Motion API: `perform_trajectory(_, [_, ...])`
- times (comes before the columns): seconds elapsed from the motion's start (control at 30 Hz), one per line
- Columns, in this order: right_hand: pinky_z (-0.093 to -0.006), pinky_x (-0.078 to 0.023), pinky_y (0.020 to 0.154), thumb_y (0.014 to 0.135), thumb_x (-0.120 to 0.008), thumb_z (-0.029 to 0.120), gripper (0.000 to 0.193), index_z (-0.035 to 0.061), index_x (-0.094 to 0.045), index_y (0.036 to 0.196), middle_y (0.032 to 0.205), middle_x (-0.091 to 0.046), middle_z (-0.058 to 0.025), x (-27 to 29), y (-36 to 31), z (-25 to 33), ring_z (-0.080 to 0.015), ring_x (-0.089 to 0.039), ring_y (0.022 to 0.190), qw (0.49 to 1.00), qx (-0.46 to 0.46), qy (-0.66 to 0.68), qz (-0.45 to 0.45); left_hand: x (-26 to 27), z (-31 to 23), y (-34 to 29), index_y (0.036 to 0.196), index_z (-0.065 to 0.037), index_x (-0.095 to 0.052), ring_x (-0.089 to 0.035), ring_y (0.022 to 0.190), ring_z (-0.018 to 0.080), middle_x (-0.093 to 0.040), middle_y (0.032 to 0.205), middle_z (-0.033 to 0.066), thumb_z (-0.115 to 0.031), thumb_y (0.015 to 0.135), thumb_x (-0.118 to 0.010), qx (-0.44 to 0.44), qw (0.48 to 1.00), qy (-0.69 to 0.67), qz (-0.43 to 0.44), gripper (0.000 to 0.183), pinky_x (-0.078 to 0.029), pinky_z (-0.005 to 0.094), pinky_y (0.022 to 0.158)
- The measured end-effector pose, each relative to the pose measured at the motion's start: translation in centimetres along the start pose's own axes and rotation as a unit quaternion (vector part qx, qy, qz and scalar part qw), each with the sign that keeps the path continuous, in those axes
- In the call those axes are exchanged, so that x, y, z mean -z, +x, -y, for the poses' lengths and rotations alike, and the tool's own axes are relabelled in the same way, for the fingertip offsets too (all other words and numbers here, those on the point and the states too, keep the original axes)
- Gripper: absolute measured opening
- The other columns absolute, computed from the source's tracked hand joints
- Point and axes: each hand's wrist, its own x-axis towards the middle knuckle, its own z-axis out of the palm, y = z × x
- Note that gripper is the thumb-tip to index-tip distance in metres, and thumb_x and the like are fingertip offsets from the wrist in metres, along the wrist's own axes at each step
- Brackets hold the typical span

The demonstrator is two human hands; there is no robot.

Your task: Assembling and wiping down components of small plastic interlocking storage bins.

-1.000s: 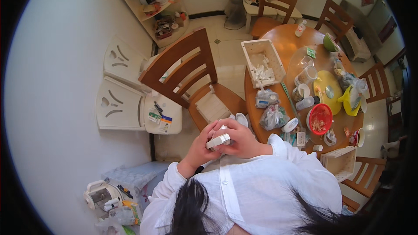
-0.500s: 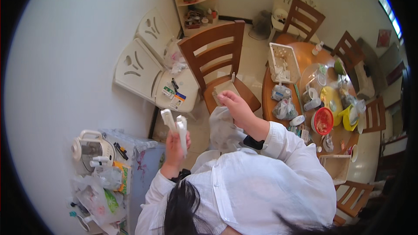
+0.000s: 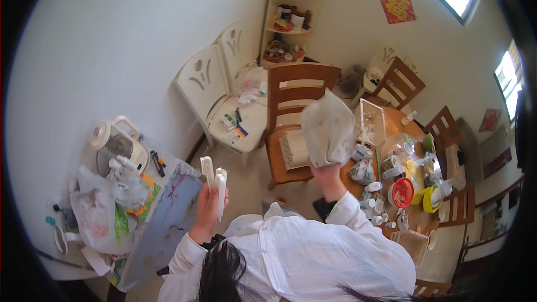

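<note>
My left hand [image 3: 206, 212] is closed around a pair of long, narrow white pieces [image 3: 215, 182] that stick up from the fist. Whether they are joined is hidden by the fingers. Over to the right, my raised right hand [image 3: 330, 180] grips a greyish-white cloth [image 3: 329, 128]. The cloth stands up above the hand and covers most of its fingers. Behind and to the left of it, a flat pale box-like thing [image 3: 295, 149] lies on the seat of a brown wooden chair [image 3: 302, 86].
A round wooden table [image 3: 405, 117] at right bears bags, bottles, a red bowl [image 3: 401, 192] and a white basket [image 3: 371, 117]. White chairs [image 3: 200, 75] line the wall. At left, a cloth-covered surface [image 3: 176, 212] carries a cream blender-like appliance [image 3: 120, 142] and plastic bags [image 3: 100, 207].
The cloth hung below my right hand and now rises above it. My left hand still holds the white pieces. The view has tilted up, showing more of the shelf and windows.
</note>
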Motion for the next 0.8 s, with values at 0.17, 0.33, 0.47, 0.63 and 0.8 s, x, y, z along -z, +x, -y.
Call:
perform_trajectory(0.17, [-0.0303,-0.054,0.073,0.093,-0.057,0.025,0.032,0.0124,-0.055,0.122,0.108,-0.063,-0.0016,-4.8,-5.4,-4.1,-0.0126,-0.063,0.095,0.738,-0.394,0.503,0.217,1.7,-0.8,-2.3,0.123,-0.009,-0.048,-0.05,0.064,0.0073,-0.055,0.082,0.0032,-0.044,0.098,-0.044,0.029,0.999,-0.002,0.046,0.044,-0.042,0.0213,0.055])
perform_trajectory(0.33, [-0.0306,-0.053,0.076,0.092,-0.061,0.019,0.033,0.0081,-0.054,0.121,0.106,-0.063,-0.0031,-15.5,-7.9,9.1,-0.0129,-0.062,0.094,0.86,-0.415,0.085,0.284,2.2,-2.0,-4.3,0.128,-0.006,-0.051,-0.06,0.082,0.014,-0.063,0.097,0.0072,-0.045,0.097,-0.046,-0.002,0.986,0.112,0.123,0.049,-0.049,0.0284,0.074])
perform_trajectory(0.47, [-0.0328,-0.049,0.085,0.091,-0.062,0.018,0.034,0.0029,-0.053,0.119,0.104,-0.063,-0.0056,-19.5,-7.8,14.2,-0.0183,-0.061,0.097,0.915,-0.049,0.063,0.396,2.2,-5.4,-5.4,0.127,-0.005,-0.053,-0.062,0.095,0.0219,-0.064,0.11,0.011,-0.041,0.096,-0.051,-0.028,0.916,0.346,0.202,0.048,-0.047,0.0327,0.085])
perform_trajectory(0.63, [-0.0327,-0.045,0.069,0.092,-0.059,0.025,0.028,0.0,-0.059,0.104,0.087,-0.063,-0.0045,-19.7,-7.0,14.6,-0.0143,-0.058,0.078,0.845,0.108,-0.105,0.513,1.0,-8.0,-5.5,0.122,-0.006,-0.058,-0.057,0.11,0.0347,-0.06,0.12,0.014,-0.039,0.091,-0.057,-0.228,0.828,0.481,0.178,0.045,-0.043,0.0394,0.096])
perform_trajectory(0.8, [-0.0332,-0.046,0.07,0.09,-0.048,0.009,0.013,-0.0006,-0.055,0.095,0.081,-0.058,-0.0126,-21.8,-8.1,14.0,-0.0294,-0.057,0.073,0.88,-0.089,-0.096,0.457,1.9,-8.6,-5.9,0.124,-0.01,-0.058,-0.057,0.11,0.0332,-0.061,0.12,0.0129,-0.033,0.09,-0.06,-0.27,0.805,0.519,0.101,0.04,-0.044,0.0423,0.095])
